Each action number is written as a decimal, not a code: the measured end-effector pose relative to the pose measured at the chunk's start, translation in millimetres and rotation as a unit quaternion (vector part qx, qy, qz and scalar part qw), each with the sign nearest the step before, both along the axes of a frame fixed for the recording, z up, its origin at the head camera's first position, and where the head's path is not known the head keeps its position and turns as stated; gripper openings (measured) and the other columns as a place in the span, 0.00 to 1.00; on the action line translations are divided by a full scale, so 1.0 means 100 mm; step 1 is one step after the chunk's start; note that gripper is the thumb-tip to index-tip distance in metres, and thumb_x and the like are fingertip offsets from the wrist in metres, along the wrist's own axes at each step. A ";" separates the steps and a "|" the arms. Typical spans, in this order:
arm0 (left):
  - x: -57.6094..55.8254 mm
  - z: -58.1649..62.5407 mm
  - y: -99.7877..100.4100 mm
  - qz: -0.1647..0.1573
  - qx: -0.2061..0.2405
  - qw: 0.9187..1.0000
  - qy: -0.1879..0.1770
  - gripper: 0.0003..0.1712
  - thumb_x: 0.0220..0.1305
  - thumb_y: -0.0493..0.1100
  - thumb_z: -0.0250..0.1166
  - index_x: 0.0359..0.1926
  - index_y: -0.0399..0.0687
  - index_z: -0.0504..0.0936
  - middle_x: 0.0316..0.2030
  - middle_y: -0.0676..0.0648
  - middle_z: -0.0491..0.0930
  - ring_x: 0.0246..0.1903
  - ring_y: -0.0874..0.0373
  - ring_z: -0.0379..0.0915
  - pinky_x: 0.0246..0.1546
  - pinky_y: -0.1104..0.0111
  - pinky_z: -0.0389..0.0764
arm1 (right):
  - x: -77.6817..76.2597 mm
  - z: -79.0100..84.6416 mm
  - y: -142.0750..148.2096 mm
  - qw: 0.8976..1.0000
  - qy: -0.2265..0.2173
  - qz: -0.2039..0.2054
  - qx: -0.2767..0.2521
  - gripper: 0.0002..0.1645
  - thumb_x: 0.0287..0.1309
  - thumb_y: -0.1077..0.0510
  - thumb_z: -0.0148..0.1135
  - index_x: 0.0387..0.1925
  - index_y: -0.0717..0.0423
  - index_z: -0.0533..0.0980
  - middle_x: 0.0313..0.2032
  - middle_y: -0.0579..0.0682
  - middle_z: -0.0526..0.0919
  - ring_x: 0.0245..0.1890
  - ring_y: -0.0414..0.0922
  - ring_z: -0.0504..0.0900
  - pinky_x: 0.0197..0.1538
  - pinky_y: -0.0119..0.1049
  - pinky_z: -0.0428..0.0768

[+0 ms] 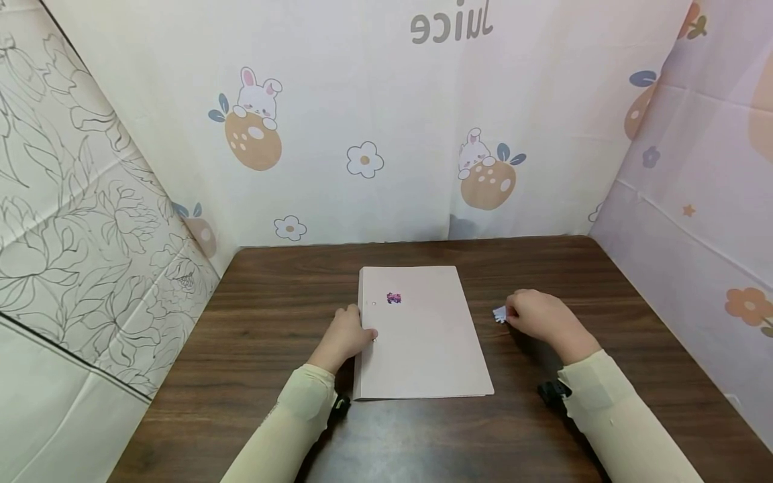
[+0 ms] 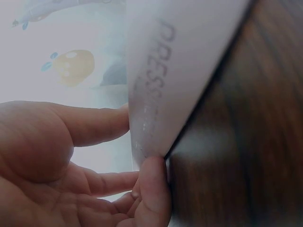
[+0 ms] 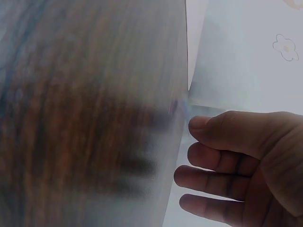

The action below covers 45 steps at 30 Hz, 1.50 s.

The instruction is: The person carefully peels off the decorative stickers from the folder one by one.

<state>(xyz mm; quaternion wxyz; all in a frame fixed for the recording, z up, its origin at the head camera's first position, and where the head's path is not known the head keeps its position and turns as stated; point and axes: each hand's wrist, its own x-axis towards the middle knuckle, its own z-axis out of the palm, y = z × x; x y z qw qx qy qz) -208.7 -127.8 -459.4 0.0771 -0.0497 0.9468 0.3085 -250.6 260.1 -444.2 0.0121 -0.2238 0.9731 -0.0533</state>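
A white binder (image 1: 425,342) lies closed on the table, with two small rivets near its left edge. A small purple-and-pink sticker (image 1: 394,298) sits on its upper left cover. My left hand (image 1: 345,337) holds the binder by its left edge, thumb on the cover and fingers at the spine. In the left wrist view the spine (image 2: 151,85) shows printed letters beginning "PRESS". To the right of the binder, just above the table, my right hand (image 1: 543,318) pinches a small whitish-blue piece (image 1: 500,314) with a jagged edge, apparently a sticker; in the right wrist view it is blurred.
The dark wooden table (image 1: 290,288) extends on all sides of the binder. Behind it hangs a printed cloth (image 1: 398,100) with rabbits and flowers, and more cloth stands along the left (image 1: 78,201) and right sides. A dark wrist strap (image 1: 552,392) shows under the right sleeve.
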 end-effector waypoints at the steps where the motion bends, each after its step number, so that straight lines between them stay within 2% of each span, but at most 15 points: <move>1: 0.00 0.00 0.00 0.000 0.000 1.000 0.000 0.40 0.64 0.48 0.72 0.67 0.29 0.68 0.57 0.28 0.71 0.51 0.40 0.77 0.51 0.48 0.82 | 0.00 0.00 0.00 1.000 0.001 0.000 0.000 0.05 0.62 0.62 0.68 0.29 0.55 0.81 0.28 0.46 0.78 0.23 0.39 0.71 0.28 0.38 0.75; 13: -0.01 -0.01 0.00 -0.001 -0.003 1.000 0.002 0.40 0.64 0.48 0.72 0.67 0.28 0.68 0.57 0.27 0.71 0.50 0.40 0.77 0.51 0.48 0.82 | 0.01 0.02 -0.02 1.000 0.001 -0.001 -0.001 0.03 0.61 0.62 0.68 0.31 0.57 0.82 0.30 0.47 0.79 0.24 0.40 0.72 0.29 0.38 0.77; 29: -0.01 -0.01 0.00 0.001 0.000 1.000 -0.001 0.40 0.64 0.48 0.72 0.68 0.29 0.68 0.58 0.28 0.71 0.50 0.41 0.77 0.51 0.48 0.82 | -0.02 0.04 -0.06 1.000 0.000 0.004 0.000 0.05 0.64 0.60 0.67 0.31 0.54 0.82 0.30 0.47 0.78 0.24 0.40 0.72 0.28 0.38 0.75; 45: -0.02 -0.04 -0.02 -0.001 0.001 1.000 0.002 0.40 0.63 0.48 0.73 0.67 0.29 0.68 0.57 0.28 0.71 0.49 0.41 0.77 0.51 0.48 0.82 | -0.15 0.17 -0.37 1.000 -0.013 0.024 -0.013 0.08 0.64 0.63 0.64 0.29 0.52 0.82 0.29 0.46 0.79 0.23 0.40 0.72 0.28 0.36 0.74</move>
